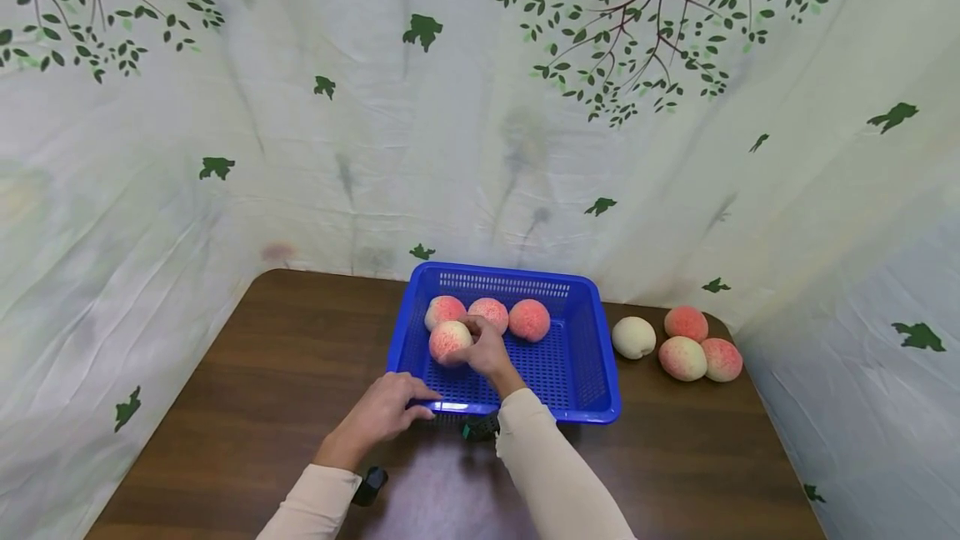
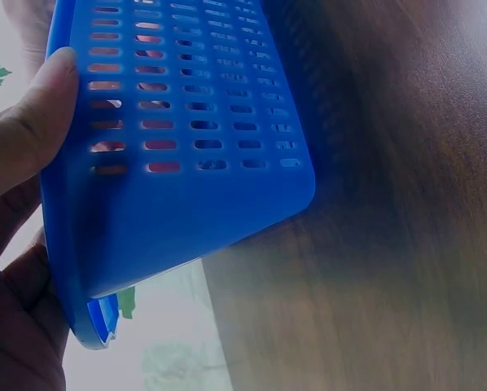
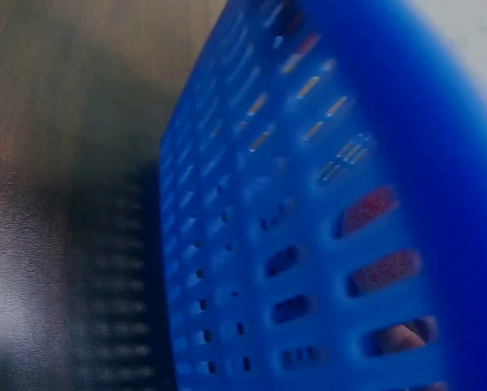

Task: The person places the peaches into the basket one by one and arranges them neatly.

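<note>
My right hand [image 1: 491,350] reaches over the front rim of a blue plastic basket [image 1: 573,416] and holds a pale, red-speckled peach [image 1: 448,343] by its right side. Three more peaches lie in a row behind it: a pink-and-cream one [image 1: 444,309], a middle one [image 1: 489,312] and a redder one [image 1: 529,321]. At the front left of the basket, my left hand [image 1: 381,412] grips the rim. The left wrist view shows its thumb [image 2: 44,114] against the outside of the slotted wall [image 2: 178,212]. Through slots in the right wrist view, bits of red fruit [image 3: 383,270] show.
Right of the basket, a cream peach [image 1: 633,337] stands on the brown wooden table [image 1: 315,332]. Beyond it three peaches cluster: a red one [image 1: 686,322], a pale one [image 1: 682,358] and a pink one [image 1: 722,360]. Leaf-printed cloth [image 1: 465,148] hangs behind the table and along both sides.
</note>
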